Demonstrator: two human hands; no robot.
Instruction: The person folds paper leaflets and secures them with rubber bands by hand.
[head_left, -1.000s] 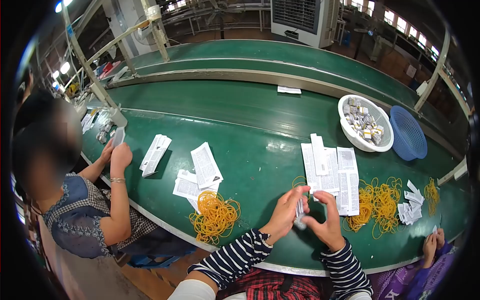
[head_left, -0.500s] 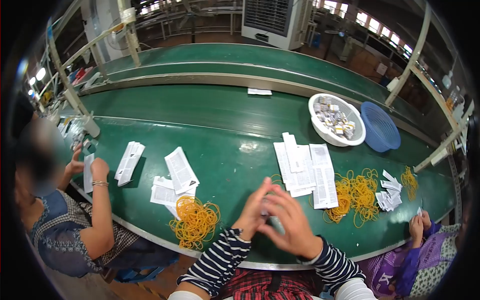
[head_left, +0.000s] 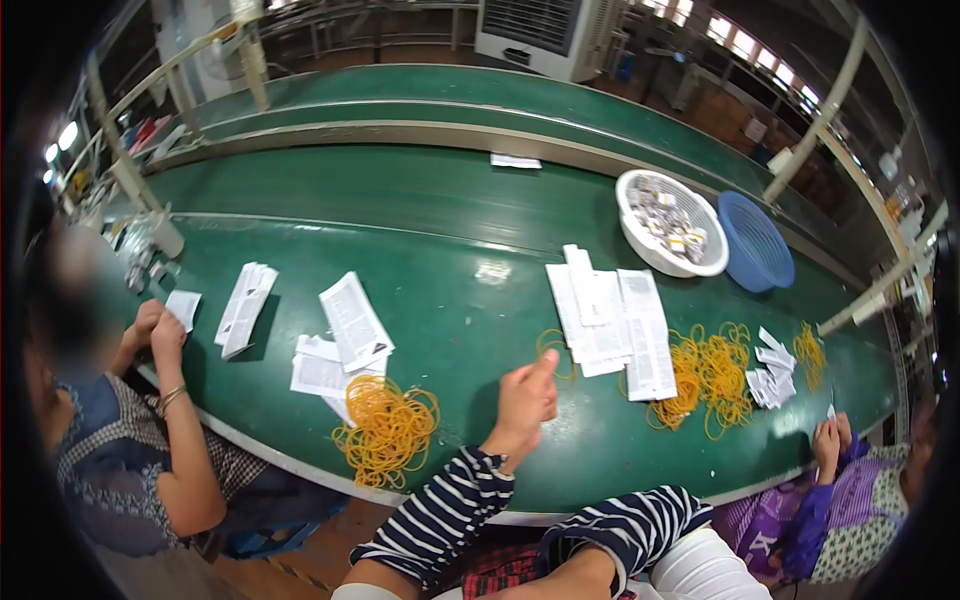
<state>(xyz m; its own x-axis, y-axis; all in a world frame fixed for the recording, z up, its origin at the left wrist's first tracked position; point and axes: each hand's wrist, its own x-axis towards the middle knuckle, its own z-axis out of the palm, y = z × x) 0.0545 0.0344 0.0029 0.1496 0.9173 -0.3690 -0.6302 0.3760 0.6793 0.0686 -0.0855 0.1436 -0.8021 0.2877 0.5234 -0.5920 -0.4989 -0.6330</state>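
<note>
My left hand (head_left: 526, 402) is over the green table, its fingers curled in and its thumb pointing up. Whatever is inside the fingers is hidden. A loose yellow rubber band (head_left: 556, 352) lies just beyond the thumb. My right forearm bends back toward my lap, and the right hand is out of the picture. Beyond and right of the left hand lie printed folded papers (head_left: 648, 335), with a heap of yellow rubber bands (head_left: 712, 375) beside them. Another heap of rubber bands (head_left: 388, 430) sits to the left, touching more printed papers (head_left: 355, 320).
A white basket (head_left: 640, 245) holds small packets, next to a blue basket (head_left: 757, 245). Small folded papers (head_left: 770, 380) lie at the right. One person's hands (head_left: 160, 330) hold paper at the left; another's hands (head_left: 830, 440) are at the right edge.
My hands have parted. The right hand has dropped back out of view, and the left fingers have curled closed. At the left, the co-worker's hands have come together on a paper.
</note>
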